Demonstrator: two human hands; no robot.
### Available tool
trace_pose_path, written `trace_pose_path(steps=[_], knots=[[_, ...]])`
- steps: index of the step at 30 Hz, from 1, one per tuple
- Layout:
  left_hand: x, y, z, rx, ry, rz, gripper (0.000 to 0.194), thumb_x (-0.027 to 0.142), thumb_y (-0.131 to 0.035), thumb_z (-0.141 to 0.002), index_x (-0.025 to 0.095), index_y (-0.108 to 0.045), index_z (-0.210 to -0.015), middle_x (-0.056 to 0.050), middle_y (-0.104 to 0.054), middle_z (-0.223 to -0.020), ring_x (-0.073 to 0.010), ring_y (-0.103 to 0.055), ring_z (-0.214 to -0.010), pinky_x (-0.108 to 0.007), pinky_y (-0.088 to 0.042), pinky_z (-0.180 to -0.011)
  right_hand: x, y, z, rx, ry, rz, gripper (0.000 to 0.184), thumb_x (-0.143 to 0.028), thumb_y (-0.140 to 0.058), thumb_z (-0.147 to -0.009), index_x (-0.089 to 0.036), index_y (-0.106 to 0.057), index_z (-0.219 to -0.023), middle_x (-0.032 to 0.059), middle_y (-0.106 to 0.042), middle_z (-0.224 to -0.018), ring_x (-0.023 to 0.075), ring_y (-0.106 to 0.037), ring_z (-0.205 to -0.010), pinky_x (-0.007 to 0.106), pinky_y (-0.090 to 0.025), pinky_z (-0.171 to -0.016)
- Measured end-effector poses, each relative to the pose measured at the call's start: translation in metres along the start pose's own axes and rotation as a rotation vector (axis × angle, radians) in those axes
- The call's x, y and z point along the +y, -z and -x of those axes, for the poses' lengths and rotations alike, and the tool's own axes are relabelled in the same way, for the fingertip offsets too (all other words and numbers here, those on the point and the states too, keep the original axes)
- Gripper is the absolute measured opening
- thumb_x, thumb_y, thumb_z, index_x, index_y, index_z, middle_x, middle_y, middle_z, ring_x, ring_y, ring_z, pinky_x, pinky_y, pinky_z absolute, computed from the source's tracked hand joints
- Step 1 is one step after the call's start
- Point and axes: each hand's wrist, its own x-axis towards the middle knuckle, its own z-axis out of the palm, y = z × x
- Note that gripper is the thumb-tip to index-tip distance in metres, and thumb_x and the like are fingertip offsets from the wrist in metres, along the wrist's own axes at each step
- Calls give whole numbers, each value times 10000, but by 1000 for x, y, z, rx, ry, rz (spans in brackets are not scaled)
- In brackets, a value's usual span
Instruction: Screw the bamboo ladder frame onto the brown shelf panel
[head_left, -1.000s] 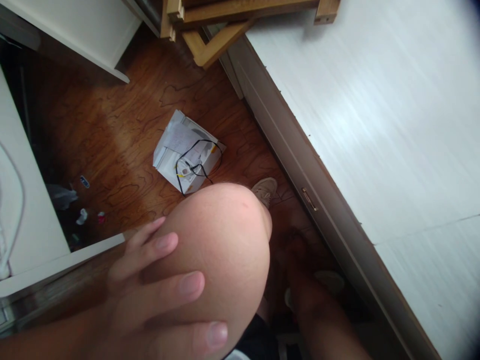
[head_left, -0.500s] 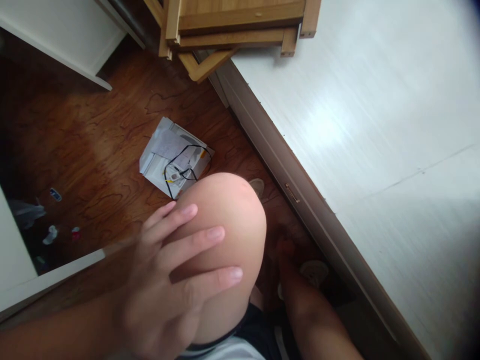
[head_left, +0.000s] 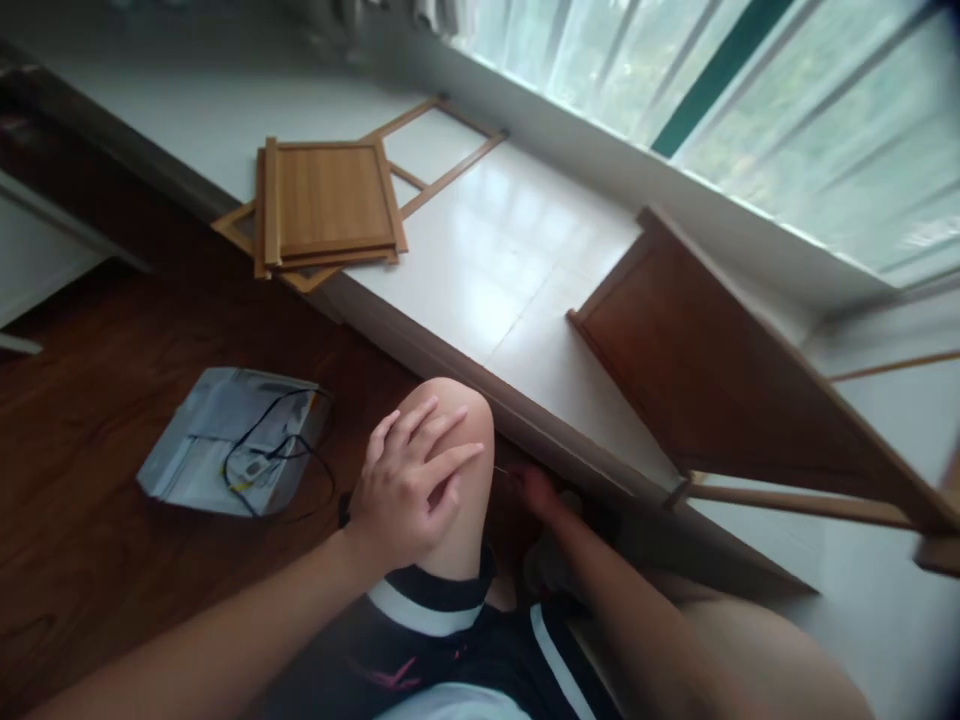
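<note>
My left hand [head_left: 409,485] lies on my raised bare knee [head_left: 476,425], fingers spread, holding nothing. Down in the shade between my legs and the side of the white ledge, my right hand [head_left: 535,490] looks closed. A thin pale sliver [head_left: 501,470] sticks out from its fingertips, too small and dim to name. On the ledge [head_left: 480,300] to the right, a brown wooden panel with framed edges and legs [head_left: 697,350] stands tilted. Flat wooden panels [head_left: 330,200] are stacked at the ledge's left, partly over an open wooden frame [head_left: 450,185].
A flat white package [head_left: 169,450] with a black cord [head_left: 259,425] on it rests on the dark wood floor [head_left: 90,390]. Behind the ledge is a barred window [head_left: 600,70]. White furniture [head_left: 45,250] stands at the far left.
My view has swung up and right, bringing the window, the tilted panel and my right hand into clearer sight. My left hand stays on the knee.
</note>
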Motion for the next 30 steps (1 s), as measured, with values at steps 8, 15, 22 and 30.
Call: trace_pose_path(steps=[8,15,22,30], knots=[[23,-33,-25,-123,-191,-124,421,235,-518,-903,371,-675,-1270,28,-430,-1573,-312,-344,-1473,-602,-309,-1154,-47,70,114,263,390,42,200,-297,-575,-981,-168,-727,-964,87,-695,-971,184,-634,-960,321,-493,-902],[26,-53,-38,-193,-238,-199,419,240,-495,-918,392,-679,-1262,32,-432,-1570,-305,-345,-1479,-597,-360,-1128,-77,147,217,879,823,5,147,-128,-598,-939,-173,-693,-1041,66,-670,-895,149,-606,-822,296,-498,-747],[23,-63,-53,-262,-166,-238,428,225,-477,-914,395,-694,-1241,32,-458,-1553,-288,-365,-1472,-577,-381,-1131,-40,203,256,1536,961,34,382,-19,-645,-825,-216,-731,-1141,73,-674,-907,192,-637,-792,343,-526,-651],[31,-65,-60,-240,-125,-274,386,231,-498,-883,359,-740,-1155,10,-549,-1480,-293,-446,-1416,-532,-423,-1115,15,202,244,1621,786,-103,294,-48,-694,-830,-246,-748,-1040,44,-676,-856,173,-635,-747,328,-529,-625]])
